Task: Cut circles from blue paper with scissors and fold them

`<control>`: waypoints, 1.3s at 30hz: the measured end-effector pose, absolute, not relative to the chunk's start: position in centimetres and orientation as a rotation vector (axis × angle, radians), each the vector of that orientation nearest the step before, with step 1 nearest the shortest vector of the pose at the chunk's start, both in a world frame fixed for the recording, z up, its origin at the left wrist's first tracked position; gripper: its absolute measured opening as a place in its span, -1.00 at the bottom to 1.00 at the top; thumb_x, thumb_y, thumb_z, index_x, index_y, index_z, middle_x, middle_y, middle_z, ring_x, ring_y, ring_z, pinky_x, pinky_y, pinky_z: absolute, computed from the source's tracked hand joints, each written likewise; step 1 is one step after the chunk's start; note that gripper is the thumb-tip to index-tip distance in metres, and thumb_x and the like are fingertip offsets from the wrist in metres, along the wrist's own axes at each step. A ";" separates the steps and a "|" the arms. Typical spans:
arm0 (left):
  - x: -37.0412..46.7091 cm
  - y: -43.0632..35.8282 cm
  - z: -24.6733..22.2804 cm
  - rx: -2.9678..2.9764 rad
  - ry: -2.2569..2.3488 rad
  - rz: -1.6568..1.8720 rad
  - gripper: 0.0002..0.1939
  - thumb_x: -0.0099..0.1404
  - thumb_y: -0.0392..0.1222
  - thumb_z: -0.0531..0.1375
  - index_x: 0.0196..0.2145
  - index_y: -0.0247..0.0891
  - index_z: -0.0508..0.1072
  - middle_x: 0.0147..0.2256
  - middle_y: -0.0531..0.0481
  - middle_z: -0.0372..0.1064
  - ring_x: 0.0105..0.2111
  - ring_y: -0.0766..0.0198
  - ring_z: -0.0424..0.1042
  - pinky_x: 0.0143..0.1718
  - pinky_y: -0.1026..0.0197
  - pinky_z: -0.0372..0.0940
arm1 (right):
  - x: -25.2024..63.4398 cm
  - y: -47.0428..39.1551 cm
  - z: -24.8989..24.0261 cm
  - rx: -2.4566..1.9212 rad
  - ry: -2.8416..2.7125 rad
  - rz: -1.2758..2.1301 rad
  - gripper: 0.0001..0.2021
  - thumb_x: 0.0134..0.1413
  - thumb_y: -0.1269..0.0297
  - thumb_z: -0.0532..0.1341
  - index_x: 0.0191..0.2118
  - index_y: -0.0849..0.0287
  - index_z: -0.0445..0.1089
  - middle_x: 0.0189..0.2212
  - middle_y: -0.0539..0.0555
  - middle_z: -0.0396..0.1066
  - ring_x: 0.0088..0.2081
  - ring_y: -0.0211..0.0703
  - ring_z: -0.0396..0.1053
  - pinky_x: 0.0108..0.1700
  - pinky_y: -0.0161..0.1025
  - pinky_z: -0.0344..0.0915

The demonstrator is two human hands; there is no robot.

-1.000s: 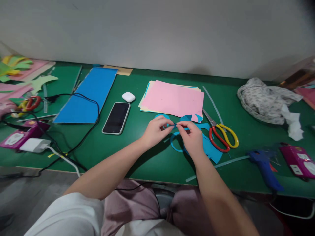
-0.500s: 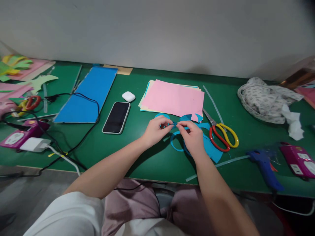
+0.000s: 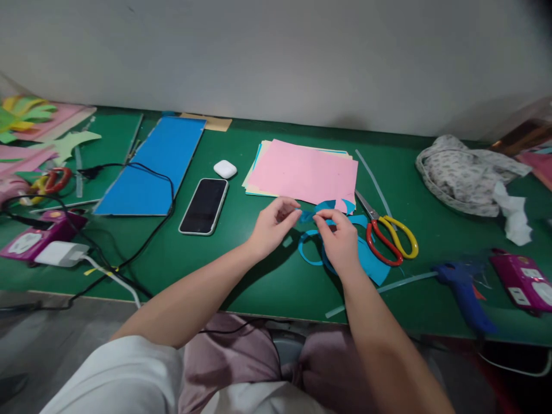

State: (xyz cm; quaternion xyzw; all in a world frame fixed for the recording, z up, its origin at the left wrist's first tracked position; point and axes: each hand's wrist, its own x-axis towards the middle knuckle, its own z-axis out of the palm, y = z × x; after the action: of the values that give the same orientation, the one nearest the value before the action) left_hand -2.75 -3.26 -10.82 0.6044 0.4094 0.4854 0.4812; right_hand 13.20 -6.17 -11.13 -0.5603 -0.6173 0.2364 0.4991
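Observation:
My left hand (image 3: pixel 275 227) has its thumb and index finger brought together at the left edge of a small blue paper piece (image 3: pixel 307 215). On the right side of that piece, my right hand (image 3: pixel 338 238) pinches it between thumb and fingertips. Under and beside my right hand lie cut blue paper scraps (image 3: pixel 374 261), including a ring-shaped loop (image 3: pixel 307 256). Scissors (image 3: pixel 379 224) with one red and one yellow handle rest open just right of the scraps. Behind my hands is a stack of coloured paper (image 3: pixel 304 169), pink on top.
A phone (image 3: pixel 204 207), a white earbud case (image 3: pixel 225 169) and a blue board (image 3: pixel 150 172) lie to the left. Cables run by a purple power strip (image 3: pixel 47 233). To the right are a blue glue gun (image 3: pixel 466 296), another purple strip (image 3: pixel 524 279) and a patterned cloth (image 3: pixel 457 175).
My hands have moved slightly apart, and more of the blue paper piece shows between them. The rounded blue part behind my left hand no longer shows there.

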 end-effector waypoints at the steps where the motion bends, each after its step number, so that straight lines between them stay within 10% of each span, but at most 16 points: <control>1: -2.7 -3.3 -10.8 1.424 0.985 1.198 -0.82 0.20 -0.14 0.21 -0.27 -0.27 0.35 -0.47 0.08 0.36 -0.46 0.39 0.38 -0.37 0.29 0.32 | 13.3 -6.1 -11.2 -1.368 -1.446 0.594 -0.87 0.13 0.22 0.18 -0.35 0.12 0.43 -0.37 0.04 0.47 -0.30 -0.15 0.41 -0.36 -0.25 0.35; 39: -2.3 -3.6 -11.5 1.354 0.740 1.183 -0.50 0.05 -0.34 0.33 -0.05 -0.21 0.29 -0.27 0.02 0.34 -0.17 0.32 0.41 -0.19 0.28 0.35 | 12.4 -6.5 -11.5 -1.300 -1.374 0.733 -0.91 0.09 0.25 0.20 -0.36 0.12 0.42 -0.39 0.02 0.46 -0.28 -0.14 0.42 -0.34 -0.24 0.35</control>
State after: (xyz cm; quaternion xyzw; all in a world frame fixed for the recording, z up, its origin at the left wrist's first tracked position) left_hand -2.25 -3.62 -11.54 0.5752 0.3144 0.5028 0.5635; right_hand 12.35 -6.47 -11.47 -0.5442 -0.5753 0.3068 0.5280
